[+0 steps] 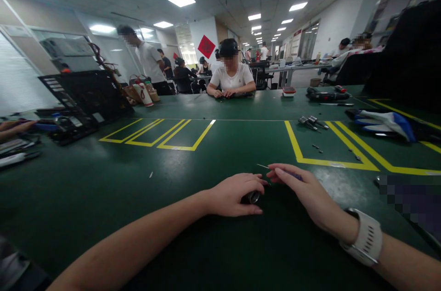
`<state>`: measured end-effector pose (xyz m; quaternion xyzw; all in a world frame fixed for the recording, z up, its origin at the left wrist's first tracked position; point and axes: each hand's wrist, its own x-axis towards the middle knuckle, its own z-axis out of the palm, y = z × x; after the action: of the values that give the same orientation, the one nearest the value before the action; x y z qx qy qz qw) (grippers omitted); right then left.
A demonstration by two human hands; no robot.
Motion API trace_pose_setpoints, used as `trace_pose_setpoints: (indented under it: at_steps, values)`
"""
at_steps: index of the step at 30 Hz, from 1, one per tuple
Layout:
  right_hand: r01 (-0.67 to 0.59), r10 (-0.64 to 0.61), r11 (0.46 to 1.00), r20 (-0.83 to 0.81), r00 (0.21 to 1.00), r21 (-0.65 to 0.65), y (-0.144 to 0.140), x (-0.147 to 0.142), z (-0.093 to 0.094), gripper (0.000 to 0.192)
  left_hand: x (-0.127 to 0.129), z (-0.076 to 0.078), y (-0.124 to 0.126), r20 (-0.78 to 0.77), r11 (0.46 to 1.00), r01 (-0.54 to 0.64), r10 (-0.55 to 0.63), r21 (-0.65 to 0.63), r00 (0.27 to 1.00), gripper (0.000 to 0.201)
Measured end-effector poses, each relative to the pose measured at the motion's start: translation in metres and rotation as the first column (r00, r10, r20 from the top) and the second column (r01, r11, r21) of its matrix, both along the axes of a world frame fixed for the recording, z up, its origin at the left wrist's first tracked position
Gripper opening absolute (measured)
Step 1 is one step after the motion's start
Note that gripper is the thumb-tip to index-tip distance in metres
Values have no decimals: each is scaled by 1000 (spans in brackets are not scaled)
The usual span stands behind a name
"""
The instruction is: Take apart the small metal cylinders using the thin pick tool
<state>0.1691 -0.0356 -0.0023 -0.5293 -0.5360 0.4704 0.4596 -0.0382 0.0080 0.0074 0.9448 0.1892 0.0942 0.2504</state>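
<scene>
Under the curled fingers of my left hand (236, 194) is a small dark cylindrical part (254, 197), its round metal end facing right. The hand closes around it against the green table (193, 245). My right hand (301, 185) pinches a slim screwdriver, with its thin pale shaft (262, 166) pointing left past the fingertips. A bit of its blue-purple handle (296, 176) shows behind the fingers. The shaft is above and apart from the cylindrical part. A tiny dark piece lies near the left fingertips, too small to name.
Yellow tape (337, 164) marks boxes on the table. Metal parts (312, 122) and tiny pieces (317, 148) lie in the right one. Blue-white gloves (386, 122), a dark power tool (327, 94) and a red-lidded box (288, 92) sit beyond. A co-worker (231, 75) sits opposite.
</scene>
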Motion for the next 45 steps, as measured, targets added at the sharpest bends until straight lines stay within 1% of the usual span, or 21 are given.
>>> trace_pose_setpoints:
  at_steps: [2,4,6,9,11,13,14,16,19,21,23,25,27,30,32,34,37,39,40,42,45]
  values:
    - [5,-10,999,-134,991,-36,-6,-1,0,32,-4,2,-1,26,999,-17,17,-34,1000,57]
    - [34,-40,999,-203,978,-31,-8,0,-2,29,-6,4,-1,28,998,-50,51,-35,998,61]
    - [99,-102,995,-246,964,-23,-7,3,-3,28,-8,7,-2,-5,996,-89,89,0,996,53]
    - [192,-188,981,-295,937,-18,-7,8,-4,29,-8,13,-2,-63,986,-140,146,95,987,37]
    - [218,-213,976,-287,934,-15,-6,10,-4,31,-8,16,-2,-74,973,-165,179,162,981,32]
    - [229,-222,973,-260,940,-5,-6,11,-4,33,-7,18,-1,-60,960,-208,223,189,973,31]
    - [229,-222,973,-242,944,0,-5,11,-4,34,-7,18,-1,-40,955,-239,249,174,968,31]
    - [224,-218,975,-207,954,4,-4,11,-5,35,-7,15,1,31,946,-311,310,90,950,30]
    - [212,-209,977,-162,964,0,-3,10,-5,36,-7,7,5,169,917,-387,397,-92,902,31]
    - [209,-207,978,-135,969,-2,-2,10,-5,37,-7,-1,8,252,889,-391,445,-239,859,34]
    - [203,-202,979,-91,975,0,-2,10,-4,37,-6,-7,10,303,839,-354,493,-414,815,39]
    - [193,-193,981,-19,981,-1,-2,12,-2,38,-5,-11,10,314,762,-298,542,-575,780,45]
    - [163,-163,987,74,984,-2,-1,14,2,39,-3,-11,9,304,681,-260,591,-685,747,48]
    - [107,-108,994,244,964,19,1,16,13,41,-1,-9,5,278,572,-237,668,-786,690,50]
    - [101,-104,994,352,930,27,2,14,22,42,0,-6,2,264,515,-218,705,-829,659,51]
    - [117,-119,993,409,905,31,3,10,29,41,2,-4,-1,250,467,-195,728,-862,638,52]
    - [126,-151,988,411,899,86,1,4,29,41,4,2,-7,215,385,-166,767,-908,605,51]
    - [117,-156,985,387,909,124,-1,4,24,41,5,6,-10,186,329,-151,795,-932,578,46]
    - [114,-153,985,367,917,126,-2,5,20,41,5,7,-11,177,309,-146,804,-940,568,43]
    - [119,-144,988,295,945,102,-2,9,11,40,5,10,-13,169,292,-137,811,-947,559,38]
    - [174,-177,984,115,977,33,0,16,3,38,5,10,-13,185,289,-111,818,-951,544,34]
